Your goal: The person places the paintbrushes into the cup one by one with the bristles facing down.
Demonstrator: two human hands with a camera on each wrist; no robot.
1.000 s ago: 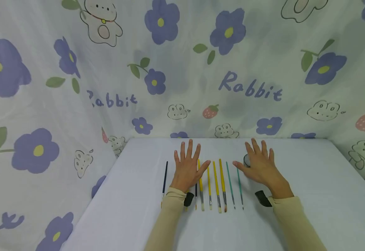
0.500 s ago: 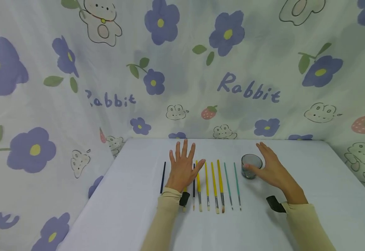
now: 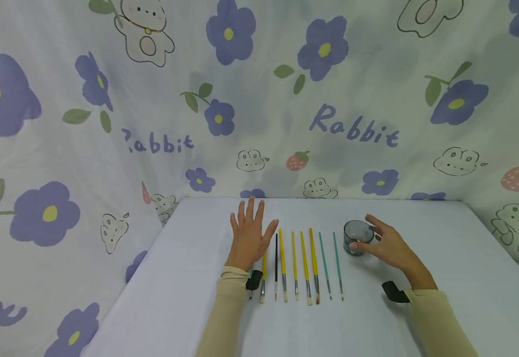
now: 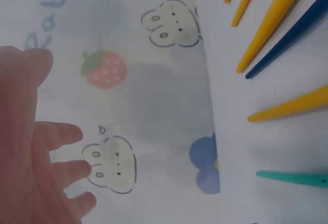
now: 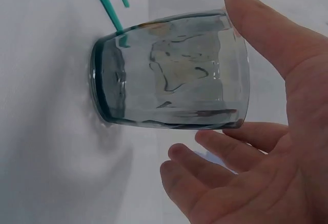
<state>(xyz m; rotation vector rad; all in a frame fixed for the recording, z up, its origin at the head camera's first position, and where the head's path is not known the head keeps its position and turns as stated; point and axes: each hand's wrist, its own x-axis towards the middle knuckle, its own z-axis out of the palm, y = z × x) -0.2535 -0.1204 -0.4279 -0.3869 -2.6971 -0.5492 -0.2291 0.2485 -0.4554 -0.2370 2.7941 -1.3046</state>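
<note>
A grey-tinted clear glass (image 3: 358,233) stands upright on the white table, right of the paintbrushes. My right hand (image 3: 391,245) is spread around its right side; in the right wrist view the thumb lies along the rim of the glass (image 5: 169,75) and the fingertips are at its opposite side, with a gap before the palm. My left hand (image 3: 247,240) is held over the left end of the brush row, fingers straight and spread, holding nothing. Beneath its wrist a teal brush (image 3: 250,293) is mostly hidden. Beside it lies a yellow paintbrush (image 3: 264,272).
Several more brushes lie side by side, bristles toward me: a dark blue brush (image 3: 276,263), yellow brushes (image 3: 305,263) and teal brushes (image 3: 324,260). A printed curtain (image 3: 259,99) with flowers and rabbits borders the white table (image 3: 442,238) at the back and sides.
My right hand has moved right off the glass, uncovering it, then narrowed its fingers around its side. My left hand has shifted left, uncovering brushes and covering the leftmost dark one.
</note>
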